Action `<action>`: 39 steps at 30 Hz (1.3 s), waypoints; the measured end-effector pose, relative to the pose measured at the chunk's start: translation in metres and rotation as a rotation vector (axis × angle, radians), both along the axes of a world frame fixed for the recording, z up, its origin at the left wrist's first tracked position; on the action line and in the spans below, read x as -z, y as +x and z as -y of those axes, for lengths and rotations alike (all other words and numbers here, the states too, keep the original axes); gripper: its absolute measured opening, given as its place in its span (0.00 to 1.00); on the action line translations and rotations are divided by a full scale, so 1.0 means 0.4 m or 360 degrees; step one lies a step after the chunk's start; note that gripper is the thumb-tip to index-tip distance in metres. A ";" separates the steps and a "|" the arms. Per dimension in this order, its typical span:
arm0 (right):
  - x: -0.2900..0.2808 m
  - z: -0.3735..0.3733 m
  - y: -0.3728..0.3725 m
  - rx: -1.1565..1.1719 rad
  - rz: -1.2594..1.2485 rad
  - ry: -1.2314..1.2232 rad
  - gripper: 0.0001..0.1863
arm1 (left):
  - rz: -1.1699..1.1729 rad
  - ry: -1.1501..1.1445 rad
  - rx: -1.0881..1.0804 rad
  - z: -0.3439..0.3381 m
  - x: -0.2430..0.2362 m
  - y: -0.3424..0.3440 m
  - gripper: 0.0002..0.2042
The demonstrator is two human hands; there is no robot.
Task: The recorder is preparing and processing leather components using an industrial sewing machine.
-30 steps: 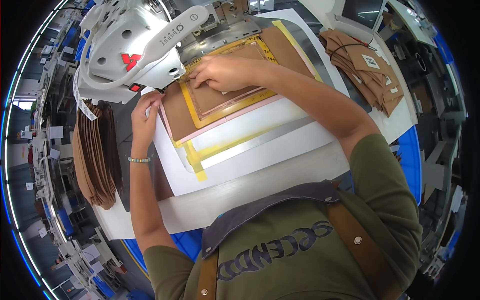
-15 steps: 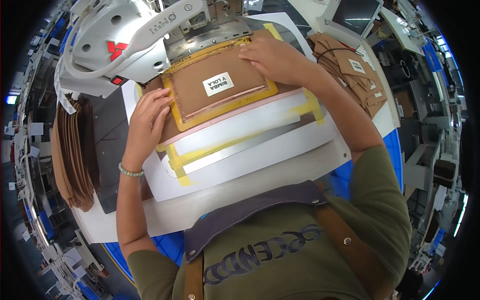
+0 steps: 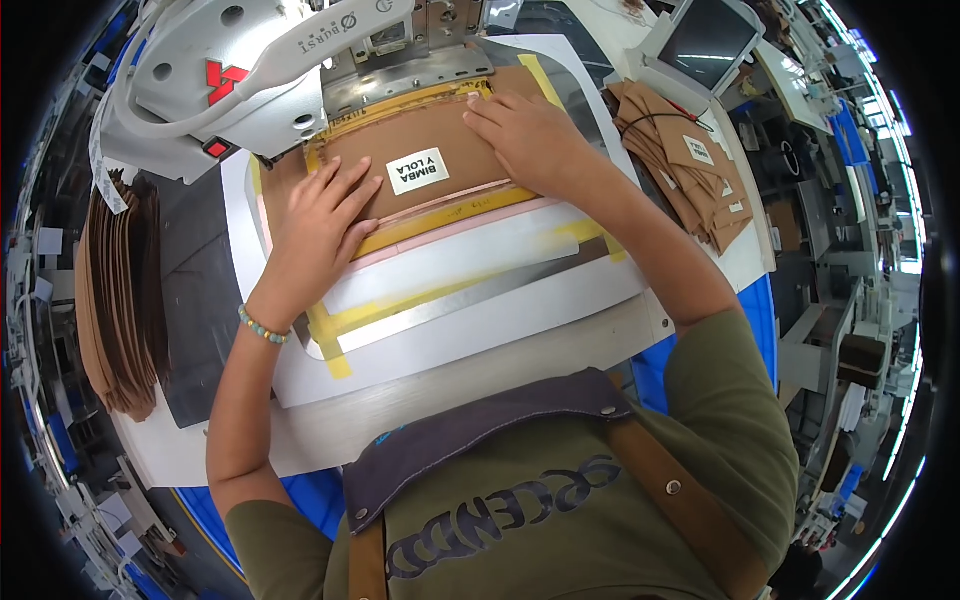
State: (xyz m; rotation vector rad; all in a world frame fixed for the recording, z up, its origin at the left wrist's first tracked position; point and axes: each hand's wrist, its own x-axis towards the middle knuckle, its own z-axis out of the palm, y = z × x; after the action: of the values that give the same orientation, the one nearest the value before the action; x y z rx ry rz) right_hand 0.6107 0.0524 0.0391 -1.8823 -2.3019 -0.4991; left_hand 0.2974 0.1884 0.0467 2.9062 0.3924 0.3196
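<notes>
A brown panel [image 3: 440, 135] with a white printed label [image 3: 418, 172] lies in a yellow template frame [image 3: 450, 215] beneath the head of a white sewing machine [image 3: 285, 60]. My left hand [image 3: 325, 215] rests on the panel's left part, its fingers spread and pointing away from me. On the right part lies my right hand [image 3: 535, 145], palm down with the fingers stretched out. It covers the frame's right end. Under the frame is a white sheet [image 3: 400, 355] edged with yellow tape.
A thick stack of brown pieces [image 3: 120, 300] stands at the table's left. To the right is a loose pile of labelled brown pieces [image 3: 685, 165], with a dark cable across it. A screen [image 3: 708, 45] stands behind that pile.
My left hand has moved right, from beside the frame's left edge onto the panel, and its fingers have spread. My right hand stays on the panel's right part. The whole view has shifted slightly.
</notes>
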 end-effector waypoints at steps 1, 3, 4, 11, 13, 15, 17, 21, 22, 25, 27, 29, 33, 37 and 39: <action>0.000 -0.001 -0.003 -0.0009 -0.0001 -0.0002 0.20 | 0.0007 0.0005 0.0000 0.002 0.001 0.001 0.24; -0.004 -0.007 -0.013 0.0005 -0.0042 0.0015 0.18 | 0.0003 0.0013 -0.0019 0.001 -0.002 -0.001 0.24; -0.010 -0.008 -0.017 -0.0011 -0.0048 0.0017 0.18 | 0.0003 0.0021 -0.0024 0.000 -0.003 0.001 0.24; -0.028 -0.016 -0.024 0.0105 -0.0107 -0.0228 0.25 | 0.0015 0.0148 -0.0063 -0.005 0.006 0.015 0.25; -0.025 -0.019 -0.019 0.0063 -0.0144 -0.0200 0.25 | 0.0036 0.0217 -0.0071 -0.007 0.012 0.014 0.25; -0.019 -0.022 -0.017 -0.0065 -0.0137 0.0032 0.19 | 0.0057 0.0232 -0.0070 -0.007 0.012 0.016 0.24; -0.019 -0.024 -0.020 -0.0076 -0.0135 0.0026 0.19 | 0.0060 0.0241 -0.0087 -0.008 0.014 0.014 0.24; -0.035 -0.030 -0.037 0.0034 -0.0152 -0.0194 0.26 | 0.0056 0.0287 -0.0115 -0.011 0.021 0.010 0.24; -0.036 -0.032 -0.039 0.0026 -0.0150 -0.0193 0.26 | 0.0058 0.0289 -0.0123 -0.010 0.021 0.008 0.24; -0.036 -0.035 -0.047 0.0022 -0.0143 -0.0163 0.26 | 0.0058 0.0304 -0.0156 -0.005 0.014 0.007 0.24; -0.034 -0.040 -0.056 0.0003 -0.0117 -0.0170 0.25 | 0.0062 0.0295 -0.0199 -0.006 0.014 0.002 0.24; -0.032 -0.048 -0.065 -0.0035 -0.0138 -0.0131 0.25 | 0.0049 0.0295 -0.0235 -0.007 0.012 -0.002 0.24; -0.019 -0.068 -0.086 -0.0105 -0.0118 -0.0071 0.24 | -0.0110 0.0200 -0.0365 0.005 -0.013 0.003 0.23; -0.019 -0.084 -0.110 -0.0156 -0.0112 -0.0007 0.24 | 0.0047 0.0010 -0.0225 0.009 0.000 0.021 0.22; -0.015 -0.092 -0.117 -0.0189 -0.0156 0.0002 0.23 | 0.0085 0.0042 -0.0101 0.014 0.011 0.029 0.23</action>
State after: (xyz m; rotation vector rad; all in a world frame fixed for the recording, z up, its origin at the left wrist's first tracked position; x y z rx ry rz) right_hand 0.5637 0.0891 0.0451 -1.7163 -2.3313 -0.3849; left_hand 0.3091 0.1829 0.0424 2.9082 0.4758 0.4137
